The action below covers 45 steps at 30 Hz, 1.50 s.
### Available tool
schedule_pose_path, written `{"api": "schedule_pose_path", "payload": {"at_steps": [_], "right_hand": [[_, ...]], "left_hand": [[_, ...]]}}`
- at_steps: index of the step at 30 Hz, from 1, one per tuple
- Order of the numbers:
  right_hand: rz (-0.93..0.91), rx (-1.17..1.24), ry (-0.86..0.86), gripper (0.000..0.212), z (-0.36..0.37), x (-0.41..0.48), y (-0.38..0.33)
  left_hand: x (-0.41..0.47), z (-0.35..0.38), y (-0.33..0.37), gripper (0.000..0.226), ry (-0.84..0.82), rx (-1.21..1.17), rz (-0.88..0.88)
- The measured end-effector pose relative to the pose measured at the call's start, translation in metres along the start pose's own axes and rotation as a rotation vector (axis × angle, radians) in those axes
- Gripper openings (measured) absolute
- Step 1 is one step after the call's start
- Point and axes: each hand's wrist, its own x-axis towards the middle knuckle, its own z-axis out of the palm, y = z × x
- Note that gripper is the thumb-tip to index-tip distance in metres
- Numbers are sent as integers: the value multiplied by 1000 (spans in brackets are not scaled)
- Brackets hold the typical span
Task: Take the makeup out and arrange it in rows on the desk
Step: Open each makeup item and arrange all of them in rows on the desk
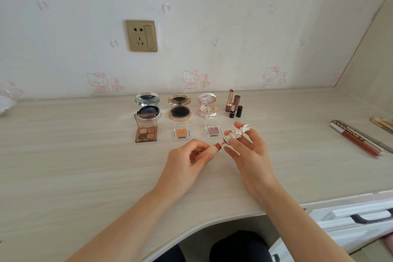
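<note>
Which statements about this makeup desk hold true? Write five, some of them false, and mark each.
1. The right hand holds a white rabbit-topped cap. True.
2. The left hand is empty. False: it grips a beige lipstick tube.
3. The silver round compact is closed. False: its lid stands open.
4. The brown four-pan eyeshadow palette lies directly in front of that compact. True.
5. The red-brown lip gloss tube stands upright. False: it lies flat on the pale wooden desk.

Left hand (pixel 187 160) gripping lipstick base (pixel 210 151), right hand (pixel 249 154) holding rabbit cap (pixel 238 131), over desk (pixel 85 155)
</note>
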Motion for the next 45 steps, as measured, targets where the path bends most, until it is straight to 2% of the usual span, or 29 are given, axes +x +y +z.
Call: {"api": "schedule_pose_path", "payload": {"at_steps": [5,9,14,20,25,32,35,39,45], "right_hand": [[58,10,-46,40,-7,3,-7],[193,31,-36,26,-14,8,-12],[230,-65,-31,17,-24,18,-21],[259,-141,9,28,-36,36,-40],[245,-263,56,35,-41,55,-53],[277,-436,38,32,-48,84,-57],[295,-533,11,33,-49,96,-53],[241,-800,-17,26,-48,108,-48],[205,-899,-53,24,-40,118,-35]], "left_hand": [[-1,1,3,14,-5,0,-6],[-1,3,7,16,-20,14,4],[2,11,13,17,-27,45,21],[11,28,22,20,-37,56,46],[23,47,28,31,-85,150,207],[38,70,34,12,-122,310,355],[43,76,31,13,-139,330,358],[44,80,28,16,-181,343,321],[47,79,23,21,-132,370,318]]}}
